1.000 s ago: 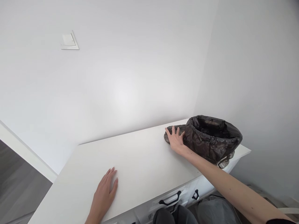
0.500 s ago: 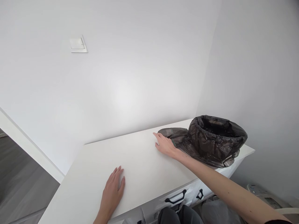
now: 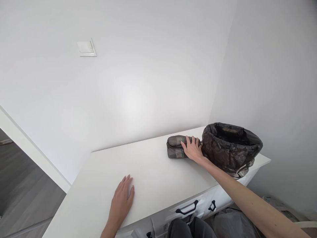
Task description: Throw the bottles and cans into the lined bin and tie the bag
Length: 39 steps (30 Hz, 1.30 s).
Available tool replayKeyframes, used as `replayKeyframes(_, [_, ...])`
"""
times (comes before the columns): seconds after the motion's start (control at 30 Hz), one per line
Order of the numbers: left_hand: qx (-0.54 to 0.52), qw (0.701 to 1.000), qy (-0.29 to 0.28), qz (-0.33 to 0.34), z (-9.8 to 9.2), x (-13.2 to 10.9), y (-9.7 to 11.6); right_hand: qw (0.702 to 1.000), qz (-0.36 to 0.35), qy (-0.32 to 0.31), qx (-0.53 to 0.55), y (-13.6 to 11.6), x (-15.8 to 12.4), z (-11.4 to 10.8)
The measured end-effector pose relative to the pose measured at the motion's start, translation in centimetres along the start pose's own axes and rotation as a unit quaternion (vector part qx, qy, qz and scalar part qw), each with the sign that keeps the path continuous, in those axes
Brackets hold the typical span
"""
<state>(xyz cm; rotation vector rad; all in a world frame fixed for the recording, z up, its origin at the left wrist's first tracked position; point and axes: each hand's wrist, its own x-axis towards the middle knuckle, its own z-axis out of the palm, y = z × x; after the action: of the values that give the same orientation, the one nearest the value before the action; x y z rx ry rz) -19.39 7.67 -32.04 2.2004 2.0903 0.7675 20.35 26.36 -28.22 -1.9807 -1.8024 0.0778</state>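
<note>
My left hand [image 3: 122,200] lies flat on the white dresser top [image 3: 146,172], fingers stretched out, with nothing in it. Farther right, my right hand [image 3: 193,150] rests with spread fingers on a dark, plastic-wrapped bundle [image 3: 176,147] that has a pale label strip. Just right of that hand stands a container lined with a black plastic bag [image 3: 229,153], its mouth facing up and the bag folded over the rim. My right forearm crosses in front of the bag's lower left side. The bundle's right end is partly hidden by my fingers.
Black handles [image 3: 187,208] mark the drawers below the front edge. A light switch [image 3: 86,48] is on the wall behind. Dark-clad knees [image 3: 190,228] and a greyish plastic bag [image 3: 234,223] are below, with floor visible at the left.
My right hand has moved right, from the bundle's left end onto its right part. The bundle now looks compact, with its left end exposed. My left hand stays in place.
</note>
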Motion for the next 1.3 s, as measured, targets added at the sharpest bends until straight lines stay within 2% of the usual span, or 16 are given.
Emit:
replayKeyframes(0.13, [0.006, 1.0, -0.008, -0.014, 0.2, 0.0, 0.0, 0.996, -0.071, 0.029, 0.037, -1.8, -1.9, 0.3])
replayKeyframes(0.3, [0.003, 1.0, 0.0, 0.0, 0.2, 0.1, 0.0, 0.986, -0.127, 0.046, 0.101, -4.9, -6.2, -2.7])
replayKeyframes(0.4, [0.0, 1.0, -0.001, 0.0, 0.1, 0.2, 0.0, 0.971, -0.132, 0.096, 0.172, -4.4, -7.6, -3.8])
replayKeyframes(0.5, [-0.002, 1.0, -0.006, -0.003, 0.1, 0.2, 0.2, 0.964, -0.07, 0.115, 0.231, -2.3, -7.5, -2.7])
replayKeyframes(0.63, [-0.005, 1.0, -0.006, -0.009, 0.2, 0.2, 0.2, 0.95, 0.014, 0.038, 0.31, 0.2, -7.0, 0.4])
replayKeyframes(0.73, [-0.008, 1.0, -0.004, -0.01, 0.3, 0.2, 0.2, 0.923, -0.015, -0.013, 0.385, 0.3, -8.1, 1.6])
replayKeyframes(0.83, [-0.007, 1.0, -0.004, -0.008, 0.4, 0.2, 0.1, 0.898, -0.057, -0.048, 0.433, -0.6, -10.4, 1.1])
replayKeyframes(0.9, [-0.006, 1.0, -0.002, -0.005, 0.4, 0.1, 0.1, 0.904, -0.065, -0.038, 0.422, -1.1, -12.0, 0.4])
replayKeyframes(1.03, [-0.004, 1.0, -0.001, -0.003, 0.3, 0.1, 0.2, 0.945, -0.102, 0.119, 0.288, -1.0, -13.0, -0.3])
replayKeyframes(1.1, [-0.002, 1.0, -0.002, -0.005, 0.3, 0.1, 0.3, 0.953, -0.134, 0.161, 0.221, -0.6, -12.4, -0.3])
replayKeyframes(1.17, [-0.002, 1.0, -0.003, -0.006, 0.2, 0.1, 0.3, 0.959, -0.165, 0.135, 0.186, -0.1, -11.4, -0.4])
replayKeyframes(1.3, [-0.005, 1.0, -0.005, -0.009, 0.2, 0.1, 0.4, 0.958, -0.222, 0.003, 0.181, 0.3, -9.9, -0.5])
